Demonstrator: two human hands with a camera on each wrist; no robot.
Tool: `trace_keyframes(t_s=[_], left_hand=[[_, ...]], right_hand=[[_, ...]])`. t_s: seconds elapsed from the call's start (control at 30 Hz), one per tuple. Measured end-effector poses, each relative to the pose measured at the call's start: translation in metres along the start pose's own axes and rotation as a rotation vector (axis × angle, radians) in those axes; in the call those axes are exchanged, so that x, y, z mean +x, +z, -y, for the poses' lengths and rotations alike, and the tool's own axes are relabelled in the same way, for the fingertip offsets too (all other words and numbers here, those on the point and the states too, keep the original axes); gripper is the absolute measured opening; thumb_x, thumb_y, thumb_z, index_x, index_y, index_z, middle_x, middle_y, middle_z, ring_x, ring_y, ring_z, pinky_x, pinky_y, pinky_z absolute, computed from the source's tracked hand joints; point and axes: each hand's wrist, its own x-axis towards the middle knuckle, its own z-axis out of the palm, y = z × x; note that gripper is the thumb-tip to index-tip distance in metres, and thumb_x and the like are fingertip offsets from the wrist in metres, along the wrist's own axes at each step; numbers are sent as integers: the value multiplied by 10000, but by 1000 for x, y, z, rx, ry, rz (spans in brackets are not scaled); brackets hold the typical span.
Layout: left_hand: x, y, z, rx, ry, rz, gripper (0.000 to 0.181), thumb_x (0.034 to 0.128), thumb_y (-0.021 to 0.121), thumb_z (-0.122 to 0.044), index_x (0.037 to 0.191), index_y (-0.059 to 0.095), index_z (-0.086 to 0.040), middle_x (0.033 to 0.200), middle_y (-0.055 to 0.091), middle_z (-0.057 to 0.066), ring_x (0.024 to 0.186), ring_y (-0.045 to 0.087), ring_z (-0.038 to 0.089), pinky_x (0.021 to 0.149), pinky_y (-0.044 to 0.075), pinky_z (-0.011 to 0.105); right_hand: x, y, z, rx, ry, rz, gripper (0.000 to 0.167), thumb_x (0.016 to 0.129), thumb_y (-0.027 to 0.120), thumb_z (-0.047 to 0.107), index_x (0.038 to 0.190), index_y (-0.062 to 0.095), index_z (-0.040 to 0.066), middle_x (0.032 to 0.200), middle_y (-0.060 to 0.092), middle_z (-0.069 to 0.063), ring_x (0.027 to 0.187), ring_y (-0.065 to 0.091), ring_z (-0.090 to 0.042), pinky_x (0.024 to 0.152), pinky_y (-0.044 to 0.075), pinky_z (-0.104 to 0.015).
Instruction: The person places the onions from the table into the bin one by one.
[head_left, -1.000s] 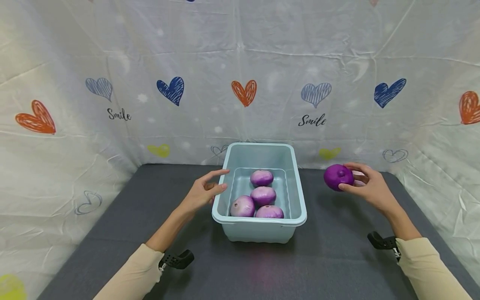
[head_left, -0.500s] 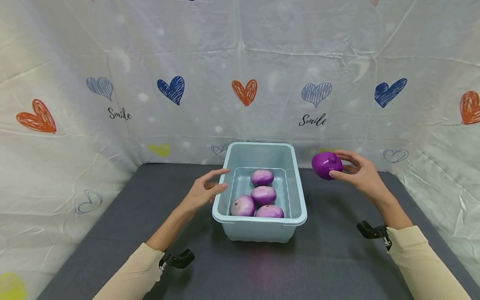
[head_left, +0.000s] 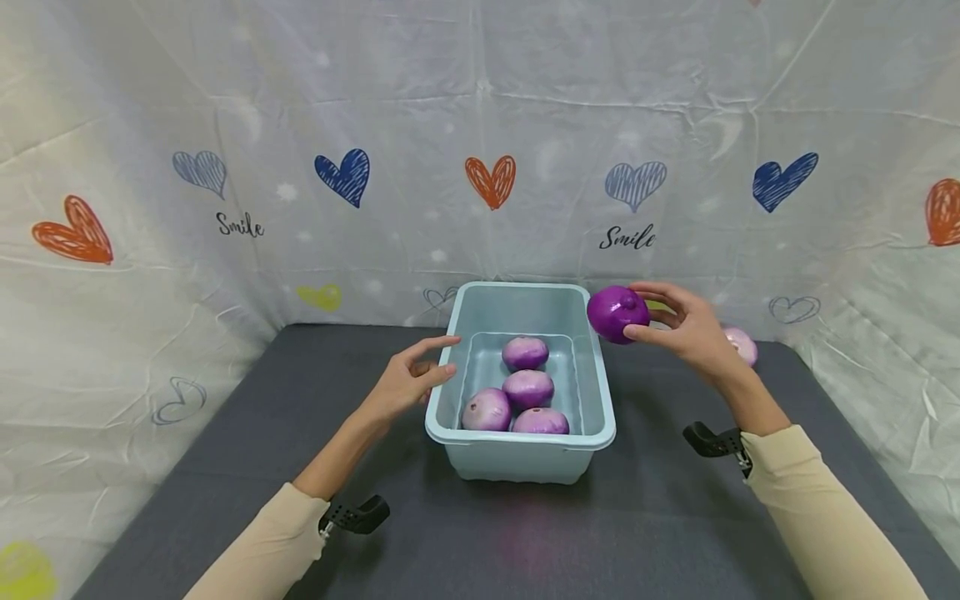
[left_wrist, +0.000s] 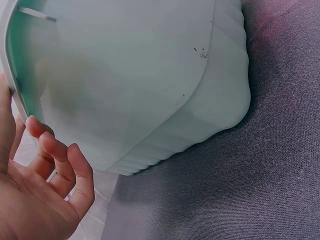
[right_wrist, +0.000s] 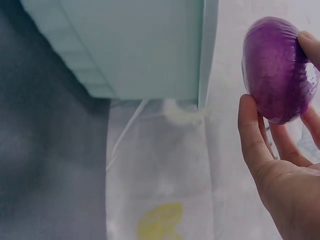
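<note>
Printed cloth backdrop [head_left: 555,67]: hangs just behind the bin; the right fingers could brush it if that hand strays rearward.
Dark grey table [head_left: 645,517]: looks flat; anything dropped outside the bin may roll, being rounded.
Pale blue plastic bin [head_left: 517,462]: stands upright and is probably light, so a knock on its right rim could shift it.
Left hand [head_left: 405,379]: at the left rim, forefinger extended, thumb apart, other fingers bent; how firmly it touches is unclear, so it may brace the bin only weakly.
Right hand [head_left: 686,329]: raised above the table on the bin's right, thumb and fingers pinching the deep purple onion.
Deep purple onion [head_left: 617,314]: aloft near the right rim; its glossy skin might slip from a fingertip hold, and too low a path could catch the rim.
Left front onion [head_left: 486,409], right front onion [head_left: 541,421], middle onion [head_left: 528,388], rear onion [head_left: 526,352]: clustered inside the bin; a drop from height could jolt or bruise them.
Far-right onion [head_left: 741,344]: on the table, partly hidden behind the right wrist; a backward sweep could nudge it away.
</note>
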Motion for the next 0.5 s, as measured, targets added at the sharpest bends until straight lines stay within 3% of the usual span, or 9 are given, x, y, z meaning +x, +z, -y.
trace_keyframes(t_s=[0.23,0.5], left_hand=[[0,0,0,-5,-3,-1,472,1015,673,-246,1467,565,-161,628,437,114,556,411,173,564,388,359],[0,0,-1,-14,1,5,470,1014,675,-231,1467,566,-174,630,434,70,562,404,154,567,379,350]], right_hand=[[11,15,4,23,-37,33,567,878,804,21,1399,583,27,1383,548,-150,1160,573,-320,914,509,-296],[17,29,3,100,-70,93,562,874,790,-24,1395,585,21,1379,554,-156,1160,578,-333,922,509,-325]])
